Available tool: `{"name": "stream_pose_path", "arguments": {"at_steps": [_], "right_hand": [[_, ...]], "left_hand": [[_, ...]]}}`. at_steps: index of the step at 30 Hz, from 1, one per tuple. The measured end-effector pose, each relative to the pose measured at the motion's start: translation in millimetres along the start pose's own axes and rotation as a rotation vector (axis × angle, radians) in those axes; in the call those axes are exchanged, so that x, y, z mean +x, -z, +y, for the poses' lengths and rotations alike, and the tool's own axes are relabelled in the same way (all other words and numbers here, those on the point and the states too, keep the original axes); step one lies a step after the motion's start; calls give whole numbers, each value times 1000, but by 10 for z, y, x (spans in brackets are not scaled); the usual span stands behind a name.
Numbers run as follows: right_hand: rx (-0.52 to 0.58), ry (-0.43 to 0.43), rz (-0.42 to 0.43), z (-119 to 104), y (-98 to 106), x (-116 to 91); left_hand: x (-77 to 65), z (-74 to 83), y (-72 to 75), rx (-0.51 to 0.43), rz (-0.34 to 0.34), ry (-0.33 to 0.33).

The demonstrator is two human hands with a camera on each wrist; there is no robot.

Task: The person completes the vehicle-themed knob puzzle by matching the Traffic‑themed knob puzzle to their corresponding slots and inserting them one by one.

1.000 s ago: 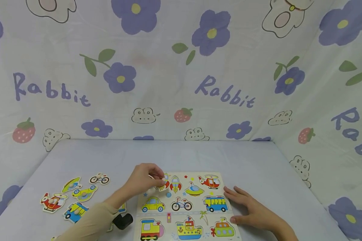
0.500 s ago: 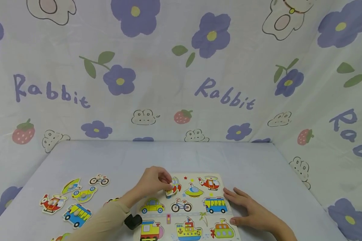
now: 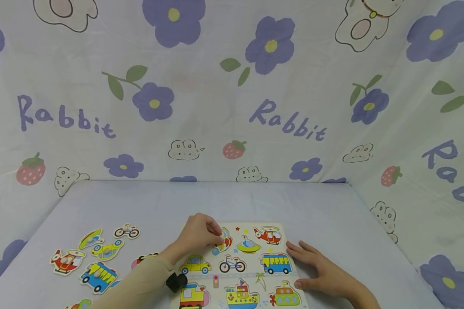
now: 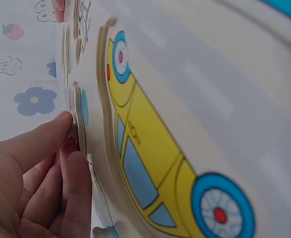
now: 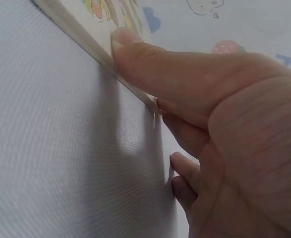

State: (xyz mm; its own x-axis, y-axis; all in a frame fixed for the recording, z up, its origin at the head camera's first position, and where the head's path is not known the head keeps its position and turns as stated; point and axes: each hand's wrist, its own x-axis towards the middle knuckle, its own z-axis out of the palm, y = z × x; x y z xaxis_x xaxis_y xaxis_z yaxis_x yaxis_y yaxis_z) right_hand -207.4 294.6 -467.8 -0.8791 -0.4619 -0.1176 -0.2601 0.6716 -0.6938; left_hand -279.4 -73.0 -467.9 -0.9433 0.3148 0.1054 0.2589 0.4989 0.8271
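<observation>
My left hand pinches a rocket puzzle piece between thumb and fingers, over the rocket picture at the upper left of the puzzle board. In the left wrist view the fingertips are close against the board beside the printed yellow car; the fingers mostly hide the piece there. My right hand rests at the board's right edge, fingers spread. Seen from the right wrist, its thumb lies on the board's rim while the other fingers reach along the edge.
Loose pieces lie on the table left of the board: a helicopter, a bus, a car, a flying saucer and a bicycle. Others are partly covered by the left sleeve. A patterned cloth hangs behind.
My left hand has moved right with the rocket piece, from beside the rocket picture to over it, and the piece now lies flatter. The right hand stays put.
</observation>
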Motion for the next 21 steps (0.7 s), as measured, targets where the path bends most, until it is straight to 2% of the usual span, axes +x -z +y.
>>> {"name": "stream_pose_path", "arguments": {"at_steps": [10, 15, 21], "right_hand": [[0, -15, 3, -5, -9, 18], [10, 5, 3, -23, -8, 12], [-1, -10, -1, -11, -18, 19]], "left_hand": [[42, 53, -49, 8, 8, 34], [34, 38, -48, -16, 15, 83], [27, 18, -66, -21, 30, 83]]}}
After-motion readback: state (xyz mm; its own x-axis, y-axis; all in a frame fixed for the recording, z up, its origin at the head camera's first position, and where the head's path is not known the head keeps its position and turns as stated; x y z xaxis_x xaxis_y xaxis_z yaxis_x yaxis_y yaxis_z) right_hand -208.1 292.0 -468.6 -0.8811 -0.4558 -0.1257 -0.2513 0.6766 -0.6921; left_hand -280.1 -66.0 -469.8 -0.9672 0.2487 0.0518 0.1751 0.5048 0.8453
